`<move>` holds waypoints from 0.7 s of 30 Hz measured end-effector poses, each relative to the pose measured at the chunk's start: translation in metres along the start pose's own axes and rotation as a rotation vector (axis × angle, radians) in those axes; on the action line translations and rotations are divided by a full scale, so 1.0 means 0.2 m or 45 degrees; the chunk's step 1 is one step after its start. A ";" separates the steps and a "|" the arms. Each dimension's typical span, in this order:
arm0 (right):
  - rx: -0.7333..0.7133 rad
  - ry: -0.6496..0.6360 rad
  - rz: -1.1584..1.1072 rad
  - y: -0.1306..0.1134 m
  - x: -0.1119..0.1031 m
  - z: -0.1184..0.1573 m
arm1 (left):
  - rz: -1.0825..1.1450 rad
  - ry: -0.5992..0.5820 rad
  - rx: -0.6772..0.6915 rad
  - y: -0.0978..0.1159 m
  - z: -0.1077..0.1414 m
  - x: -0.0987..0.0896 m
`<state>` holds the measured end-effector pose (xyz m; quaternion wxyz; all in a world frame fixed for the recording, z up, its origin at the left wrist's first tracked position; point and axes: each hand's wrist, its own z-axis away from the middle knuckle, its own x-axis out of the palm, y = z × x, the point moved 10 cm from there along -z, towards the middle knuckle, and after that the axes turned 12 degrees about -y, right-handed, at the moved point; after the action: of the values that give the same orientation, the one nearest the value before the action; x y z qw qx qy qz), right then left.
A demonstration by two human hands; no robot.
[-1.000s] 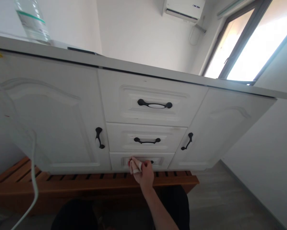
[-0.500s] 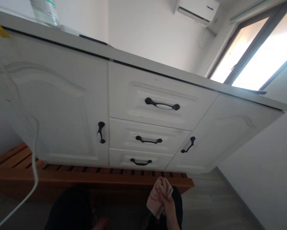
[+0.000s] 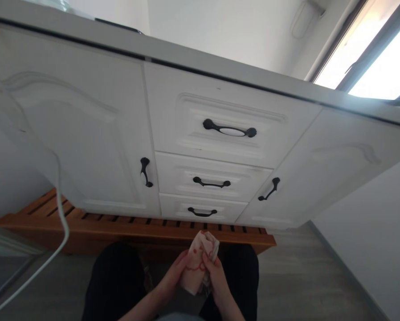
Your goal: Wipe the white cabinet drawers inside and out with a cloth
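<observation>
Low in the view, between my dark-clad knees, is a folded pale pink cloth (image 3: 195,265) with red markings. My left hand (image 3: 175,270) grips its left side, the fingertips partly hidden by the fabric. On the other side my right hand (image 3: 214,270) is closed on the cloth, with the thumb lying over its front. The cloth is bunched at the top, and its lower corner hangs down between the hands.
Ahead stands a white cabinet (image 3: 173,111) with black handles on its doors and drawers. It rests on a slatted wooden bench (image 3: 120,229). A white cable (image 3: 64,223) hangs at the left. A window (image 3: 383,53) is at upper right.
My left hand has come up from the lower edge and taken hold of the cloth. The cloth and right hand have moved left. The view has tilted downward.
</observation>
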<state>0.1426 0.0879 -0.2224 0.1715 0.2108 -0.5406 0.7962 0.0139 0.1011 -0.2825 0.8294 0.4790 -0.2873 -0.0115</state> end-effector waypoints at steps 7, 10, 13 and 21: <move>-0.157 0.052 0.459 -0.02 0.02 0.02 | 0.193 0.003 -0.027 0.08 0.15 0.07; -0.090 -0.048 0.313 -0.03 0.09 0.04 | 0.271 -0.071 -0.042 0.16 0.19 0.09; -0.022 -0.158 0.081 -0.06 0.17 0.06 | 0.319 -0.147 -0.045 0.22 0.22 0.14; -0.148 -0.024 0.422 -0.23 0.13 0.05 | 0.087 -0.177 0.120 0.27 0.22 0.13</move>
<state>0.1449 0.0958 -0.1700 0.0448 0.1159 -0.6146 0.7790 -0.0007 0.0875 -0.2106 0.7838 0.5055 -0.3607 -0.0028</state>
